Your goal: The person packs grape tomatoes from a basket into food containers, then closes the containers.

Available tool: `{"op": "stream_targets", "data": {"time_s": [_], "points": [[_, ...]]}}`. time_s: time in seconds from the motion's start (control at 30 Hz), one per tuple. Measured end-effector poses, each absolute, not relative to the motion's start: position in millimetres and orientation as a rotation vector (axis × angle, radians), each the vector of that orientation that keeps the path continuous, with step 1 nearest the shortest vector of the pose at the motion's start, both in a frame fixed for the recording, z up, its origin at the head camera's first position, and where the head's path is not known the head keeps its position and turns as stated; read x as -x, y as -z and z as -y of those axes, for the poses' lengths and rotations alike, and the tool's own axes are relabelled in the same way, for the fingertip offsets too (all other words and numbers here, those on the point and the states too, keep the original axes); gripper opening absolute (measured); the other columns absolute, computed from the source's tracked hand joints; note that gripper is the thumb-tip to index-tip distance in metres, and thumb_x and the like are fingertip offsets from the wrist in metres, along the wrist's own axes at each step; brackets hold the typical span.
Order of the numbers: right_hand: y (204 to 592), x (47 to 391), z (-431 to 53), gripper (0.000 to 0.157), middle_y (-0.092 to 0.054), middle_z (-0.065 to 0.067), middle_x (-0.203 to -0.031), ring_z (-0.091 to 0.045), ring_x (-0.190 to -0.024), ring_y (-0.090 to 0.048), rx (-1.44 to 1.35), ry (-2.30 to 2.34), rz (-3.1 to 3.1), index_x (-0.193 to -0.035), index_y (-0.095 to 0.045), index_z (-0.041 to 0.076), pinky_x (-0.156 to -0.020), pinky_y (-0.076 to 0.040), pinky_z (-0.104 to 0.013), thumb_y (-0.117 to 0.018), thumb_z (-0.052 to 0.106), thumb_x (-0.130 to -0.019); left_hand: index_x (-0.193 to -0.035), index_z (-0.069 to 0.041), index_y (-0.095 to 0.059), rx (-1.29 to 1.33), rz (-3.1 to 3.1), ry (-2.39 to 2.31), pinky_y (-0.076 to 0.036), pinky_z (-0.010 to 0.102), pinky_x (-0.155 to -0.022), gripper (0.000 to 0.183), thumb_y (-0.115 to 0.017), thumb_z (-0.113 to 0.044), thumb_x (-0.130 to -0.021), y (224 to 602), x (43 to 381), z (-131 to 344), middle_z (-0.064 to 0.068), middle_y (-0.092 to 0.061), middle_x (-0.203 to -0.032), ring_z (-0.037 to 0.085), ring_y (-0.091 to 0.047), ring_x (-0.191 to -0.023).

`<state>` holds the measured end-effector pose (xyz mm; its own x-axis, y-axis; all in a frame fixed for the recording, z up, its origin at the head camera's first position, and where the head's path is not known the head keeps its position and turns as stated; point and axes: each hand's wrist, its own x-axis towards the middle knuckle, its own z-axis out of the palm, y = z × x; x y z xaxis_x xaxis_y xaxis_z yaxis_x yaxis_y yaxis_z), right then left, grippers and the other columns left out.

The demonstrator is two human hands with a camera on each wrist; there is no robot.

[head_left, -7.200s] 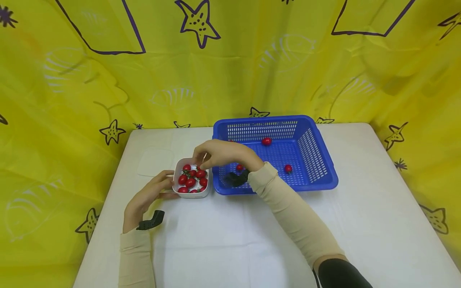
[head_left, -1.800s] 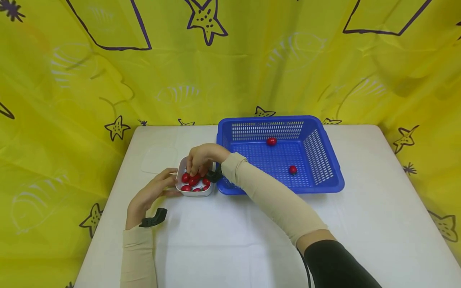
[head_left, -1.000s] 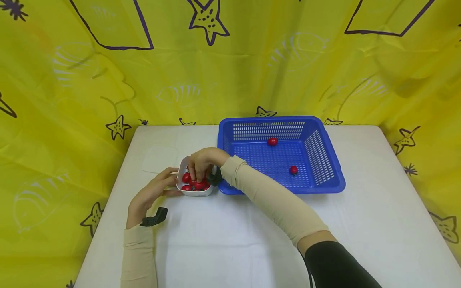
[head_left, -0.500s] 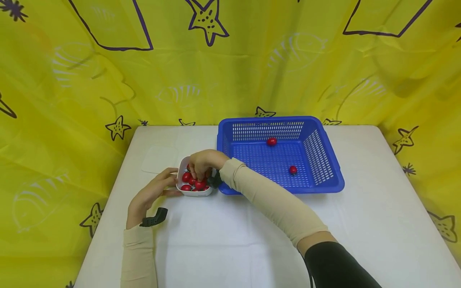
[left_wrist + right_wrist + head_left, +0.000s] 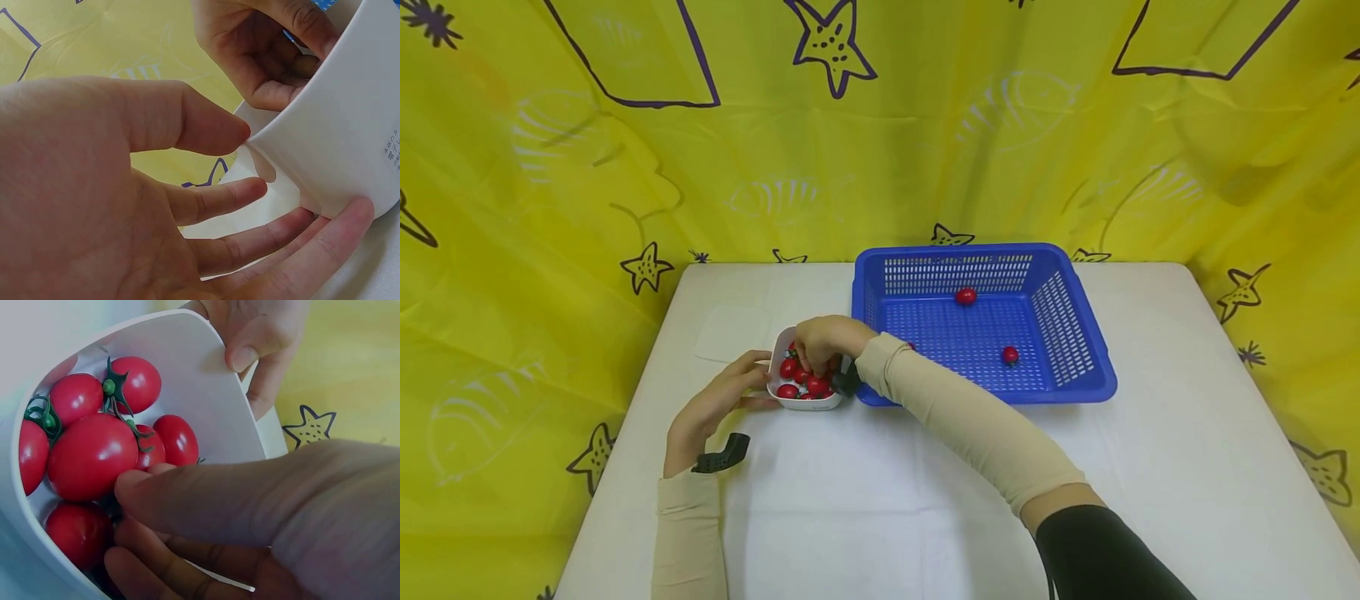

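In the head view a small white container [image 5: 778,340] with rounded corners sits on the table, holding several red cherry tomatoes [image 5: 788,367]. My left hand [image 5: 718,400] steadies its left side, thumb at the rim and fingers along the outer wall, as the left wrist view shows. My right hand [image 5: 825,339] reaches down into the container with bent fingers. In the right wrist view its thumb tip touches a large tomato [image 5: 94,456], and its other fingertips lie beside a lower tomato [image 5: 80,534]. I cannot tell whether they pinch it. Some tomatoes carry green stems.
A blue perforated basket [image 5: 1078,333] stands right of the container. Inside are a tomato [image 5: 966,296] near the back wall, another tomato [image 5: 1011,356] to the right and one partly behind my right sleeve. A faint flat translucent sheet [image 5: 730,329] lies at left. Yellow curtain surrounds the white table.
Compared with 7.2 seconds ago, a tomato at the basket's left back is gone. My right hand has gone deeper into the container and tomatoes there have shifted. The left hand stays put.
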<state>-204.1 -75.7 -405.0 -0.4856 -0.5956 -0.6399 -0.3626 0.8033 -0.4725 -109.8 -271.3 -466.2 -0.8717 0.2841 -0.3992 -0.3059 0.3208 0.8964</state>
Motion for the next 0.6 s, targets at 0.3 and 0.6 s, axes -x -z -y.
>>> {"op": "stream_targets", "data": {"time_s": [0.3, 0.6], "points": [[403.5, 203.2, 75.1, 0.008, -0.059, -0.003, -0.084, -0.017, -0.071, -0.062, 0.716, 0.351, -2.154, -0.092, -0.068, 0.005, -0.070, -0.060, -0.027, -0.071, 0.002, -0.085, -0.145, -0.004, -0.033, 0.024, -2.106, -1.577, -0.057, 0.038, -0.096, 0.046, -0.042, -0.022, -0.104, 467.0, 109.5, 270.9, 0.029, -0.045, -0.140, 0.029, -0.064, -0.111], [396.7, 202.7, 68.9, 0.008, -0.058, -0.002, -0.080, -0.017, -0.066, -0.059, 0.764, 0.469, -2.099, -0.083, -0.066, 0.010, -0.068, -0.058, -0.029, -0.071, 0.003, -0.082, -0.145, -0.003, -0.033, 0.000, -2.107, -1.581, -0.056, 0.043, -0.097, 0.047, -0.042, -0.023, -0.104, 466.2, 109.3, 271.3, 0.030, -0.047, -0.139, 0.028, -0.065, -0.109]]}}
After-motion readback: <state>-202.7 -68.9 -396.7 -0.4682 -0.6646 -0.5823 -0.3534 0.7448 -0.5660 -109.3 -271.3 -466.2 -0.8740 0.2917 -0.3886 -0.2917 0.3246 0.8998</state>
